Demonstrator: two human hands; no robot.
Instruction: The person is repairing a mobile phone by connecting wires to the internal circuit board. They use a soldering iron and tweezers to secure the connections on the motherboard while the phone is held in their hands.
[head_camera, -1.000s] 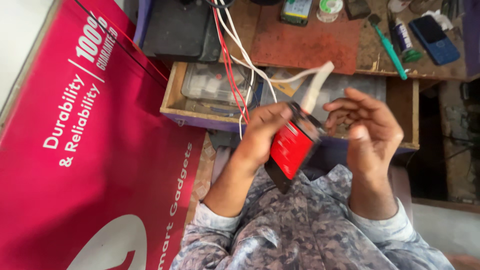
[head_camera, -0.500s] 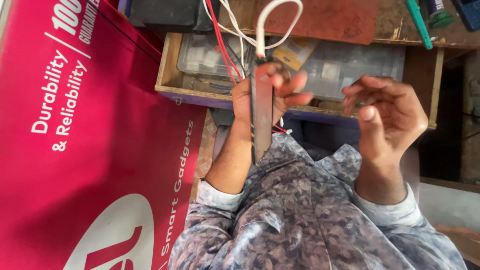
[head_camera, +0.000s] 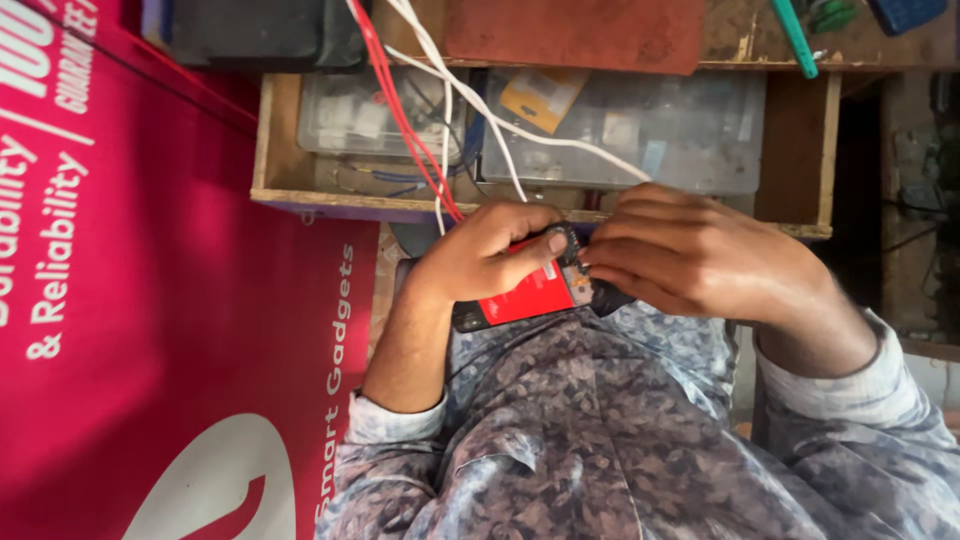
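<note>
Crowding your lap, the patterned cloth of your shirt (head_camera: 600, 440) fills the near view, and just above it you hold the opened phone (head_camera: 525, 293), its red inner face up and a dark edge showing at the lower left. Your left hand (head_camera: 480, 255) is closed around the phone from the left, thumb laid across the top end; keep that grip firm but off the small board near the thumb. Your right hand (head_camera: 690, 255) is curled over the phone's right end, fingertips pinched on something there, though what they hold is hidden, so I'd guess a small connector or part. Work with the fingertips only, and brace both wrists on your lap so the phone does not twist. Beyond your hands, the open wooden drawer (head_camera: 275, 195) holds clear plastic boxes (head_camera: 640, 130), and red and white wires (head_camera: 420, 130) hang across it; keep these clear of your fingers. Farther off lies the table (head_camera: 570, 30).
</note>
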